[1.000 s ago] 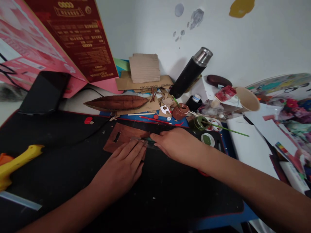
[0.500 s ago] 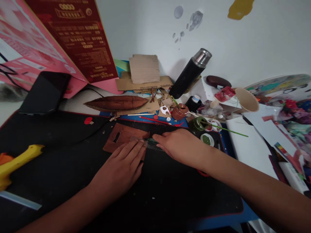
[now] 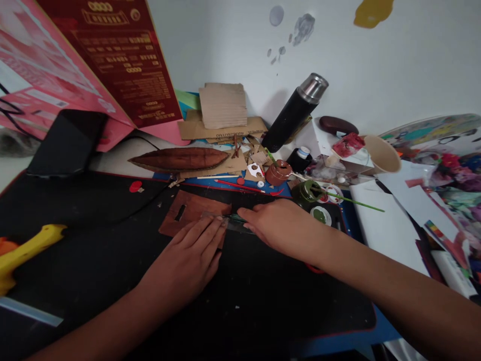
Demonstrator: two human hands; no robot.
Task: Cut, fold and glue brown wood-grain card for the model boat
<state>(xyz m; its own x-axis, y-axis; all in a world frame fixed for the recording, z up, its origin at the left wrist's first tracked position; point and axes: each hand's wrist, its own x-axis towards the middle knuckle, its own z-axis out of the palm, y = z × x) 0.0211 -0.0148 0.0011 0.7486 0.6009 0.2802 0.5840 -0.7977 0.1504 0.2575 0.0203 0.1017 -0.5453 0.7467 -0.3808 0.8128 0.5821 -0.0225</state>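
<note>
A brown painted cardboard piece (image 3: 191,210) with a slot cut in it lies on the black mat (image 3: 112,250). My left hand (image 3: 188,260) lies flat on the mat with fingers stretched out, their tips pressing a clear ruler (image 3: 220,219) at the piece's lower right edge. My right hand (image 3: 280,225) rests just right of it, fingers closed round a thin greenish tool (image 3: 235,218) whose tip shows at the ruler; most of the tool is hidden.
A brown boat-shaped piece (image 3: 180,159) and cardboard scraps (image 3: 223,108) lie behind, beside a black flask (image 3: 295,113). Paint pots (image 3: 308,191), a green brush (image 3: 353,201) and a paper cup (image 3: 383,153) sit right. A yellow glue gun (image 3: 26,250) lies left.
My right hand has drawn slightly to the right along the ruler. My left hand has stayed put.
</note>
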